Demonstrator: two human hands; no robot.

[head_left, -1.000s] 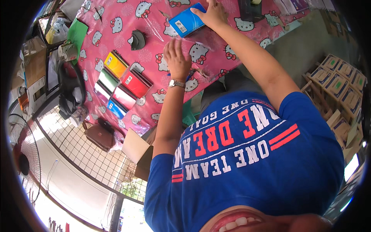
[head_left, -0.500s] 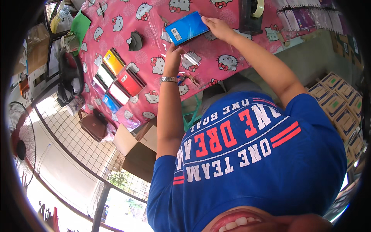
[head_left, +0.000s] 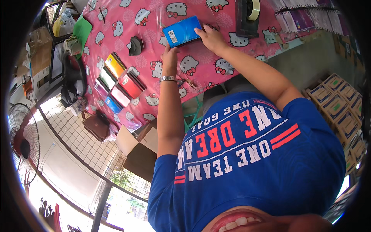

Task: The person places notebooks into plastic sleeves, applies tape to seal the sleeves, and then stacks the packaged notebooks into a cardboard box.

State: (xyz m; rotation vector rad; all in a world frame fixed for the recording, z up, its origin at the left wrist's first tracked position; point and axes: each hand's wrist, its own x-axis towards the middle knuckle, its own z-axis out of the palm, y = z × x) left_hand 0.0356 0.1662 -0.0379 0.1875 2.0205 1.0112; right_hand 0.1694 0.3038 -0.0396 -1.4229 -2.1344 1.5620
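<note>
The fingers (head_left: 208,28) of the right hand (head_left: 213,40) pinch the right end of a blue, rectangular, spiral-bound notebook (head_left: 186,31), with the thumb on top of its cover; the left hand (head_left: 169,60) is at its near left corner, the fingers partly hidden there, so I cannot tell how firmly they press.

Largest is the desk (head_left: 148,34), under a pink sheet printed with white cartoon cat faces; near its far right edge lie purple-and-white spiral-bound booklets (head_left: 297,21); left of these stands a black tape dispenser (head_left: 246,30) bearing a pale roll of tape (head_left: 254,9); the held notebook is between the dispenser and a small dark grey, curved object (head_left: 135,46).

Nearer the person's left, six small notebooks lie close together in a group: yellow (head_left: 115,65), green (head_left: 107,77), red (head_left: 132,86), purple (head_left: 101,88), pale pink (head_left: 120,95) and blue (head_left: 113,104); these seem already laid out, while the held one is well apart from them and not yet released, so its handling looks unfinished.
</note>
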